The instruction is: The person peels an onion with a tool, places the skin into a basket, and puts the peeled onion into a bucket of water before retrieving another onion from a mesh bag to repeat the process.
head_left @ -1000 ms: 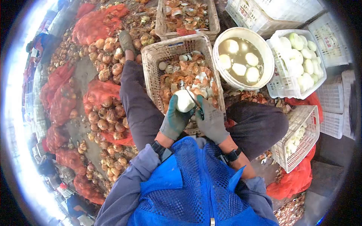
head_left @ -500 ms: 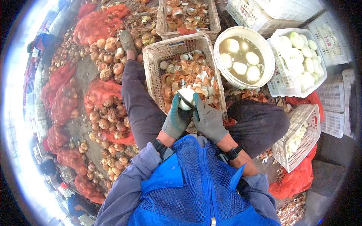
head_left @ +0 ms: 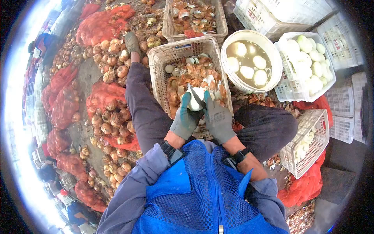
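Observation:
Over a crate (head_left: 153, 65) of onion skins, a peeled white onion (head_left: 193, 103) sits between my two gloved hands. My left hand (head_left: 184, 119) is closed round its left side and underside. In my right hand (head_left: 218, 120) is a knife (head_left: 198, 98), its dark blade lying diagonally across the onion. The handle is mostly covered by the right fingers. Both gloves are grey with green fingertips.
A white bucket (head_left: 279, 66) of murky water with peeled onions stands behind the crate's right side. Right of it is a basket (head_left: 284, 84) of peeled onions. Red net sacks (head_left: 105, 23) and unpeeled onions (head_left: 111, 121) cover the left floor. Another crate (head_left: 222, 29) holds skins.
The onion and both hands have shifted slightly forward and right. The knife blade now shows more of its length, its tip pointing up past the onion's top.

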Tool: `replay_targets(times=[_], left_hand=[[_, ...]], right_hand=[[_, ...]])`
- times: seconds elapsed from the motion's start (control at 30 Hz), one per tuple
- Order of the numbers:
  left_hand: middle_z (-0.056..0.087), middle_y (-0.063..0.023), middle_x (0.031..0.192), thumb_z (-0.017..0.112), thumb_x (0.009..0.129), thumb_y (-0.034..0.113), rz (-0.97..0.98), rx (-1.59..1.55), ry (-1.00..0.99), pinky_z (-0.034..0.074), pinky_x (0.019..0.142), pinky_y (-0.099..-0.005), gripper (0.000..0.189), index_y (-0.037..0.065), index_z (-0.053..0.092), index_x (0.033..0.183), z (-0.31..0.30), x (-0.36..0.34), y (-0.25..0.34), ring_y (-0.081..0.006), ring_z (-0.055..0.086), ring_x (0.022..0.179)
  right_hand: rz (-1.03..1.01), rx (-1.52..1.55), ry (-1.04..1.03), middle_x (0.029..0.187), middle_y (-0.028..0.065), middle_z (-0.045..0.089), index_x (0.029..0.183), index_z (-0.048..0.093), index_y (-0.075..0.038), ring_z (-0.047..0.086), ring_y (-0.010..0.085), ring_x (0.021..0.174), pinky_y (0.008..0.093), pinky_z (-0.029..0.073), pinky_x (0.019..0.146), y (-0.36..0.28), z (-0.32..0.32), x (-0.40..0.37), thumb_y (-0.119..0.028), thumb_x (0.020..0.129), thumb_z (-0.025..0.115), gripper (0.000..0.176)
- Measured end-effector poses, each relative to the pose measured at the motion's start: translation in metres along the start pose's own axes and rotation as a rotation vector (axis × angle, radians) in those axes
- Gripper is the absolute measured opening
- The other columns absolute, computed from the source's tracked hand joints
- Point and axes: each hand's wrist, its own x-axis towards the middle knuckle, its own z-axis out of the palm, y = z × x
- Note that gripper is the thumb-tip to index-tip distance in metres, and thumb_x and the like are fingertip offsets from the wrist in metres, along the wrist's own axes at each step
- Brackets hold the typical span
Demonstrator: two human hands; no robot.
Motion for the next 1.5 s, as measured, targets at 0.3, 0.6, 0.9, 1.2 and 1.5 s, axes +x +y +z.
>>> replay_targets(times=[0.3, 0.6, 0.9, 1.2, 1.5], left_hand=[[0.072, -0.0094, 0.134, 0.077, 0.101, 0.05, 0.099, -0.022, 0.103, 0.062, 0.1, -0.0506, 0.054, 0.014, 0.064, 0.14, 0.012, 0.004, 0.026, -0.0309, 0.071, 0.119], [0.07, -0.0068, 0.14, 0.074, 0.105, 0.043, 0.071, 0.363, -0.111, 0.056, 0.112, -0.0482, 0.052, 0.013, 0.061, 0.146, -0.001, 0.016, 0.01, -0.0255, 0.064, 0.132], [0.068, -0.0131, 0.14, 0.063, 0.111, 0.045, -0.034, 0.304, -0.192, 0.061, 0.105, -0.0384, 0.058, 0.001, 0.057, 0.149, 0.129, 0.061, 0.008, -0.022, 0.069, 0.123], [0.073, -0.016, 0.124, 0.064, 0.111, 0.034, 0.077, 0.197, -0.182, 0.06, 0.093, -0.0432, 0.041, 0.008, 0.06, 0.142, 0.12, 0.063, 0.032, -0.0289, 0.073, 0.108], [0.072, -0.0129, 0.112, 0.064, 0.111, 0.023, 0.611, 0.059, -0.005, 0.058, 0.087, -0.0387, 0.033, 0.004, 0.063, 0.138, -0.042, -0.039, 0.195, -0.0225, 0.07, 0.096]], right_hand=[[0.274, 0.124, 0.075, 0.115, 0.0257, 0.074, 0.161, 0.045, -0.005, 0.074, 0.0435, 0.095, 0.0566, 0.059, 0.077, 0.03, 0.027, -0.012, -0.023, 0.101, 0.066, 0.066], [0.474, 0.492, -0.073, 0.121, 0.0324, 0.072, 0.153, 0.053, -0.004, 0.069, 0.0534, 0.114, 0.0604, 0.054, 0.1, 0.037, 0.043, -0.015, -0.029, 0.1, 0.066, 0.06], [0.446, 0.397, -0.244, 0.123, 0.0357, 0.071, 0.147, 0.052, 0.001, 0.07, 0.0519, 0.113, 0.0601, 0.054, 0.101, 0.035, 0.045, -0.015, -0.045, 0.104, 0.062, 0.064], [0.426, 0.71, -0.271, 0.102, 0.0192, 0.07, 0.136, 0.062, 0.0, 0.067, 0.0338, 0.092, 0.049, 0.054, 0.084, 0.049, 0.053, -0.014, -0.022, 0.095, 0.069, 0.047], [0.572, 1.025, -0.451, 0.094, 0.0056, 0.068, 0.145, 0.059, 0.004, 0.062, 0.0141, 0.068, 0.0325, 0.052, 0.061, 0.019, 0.023, -0.008, -0.014, 0.099, 0.065, 0.05]])
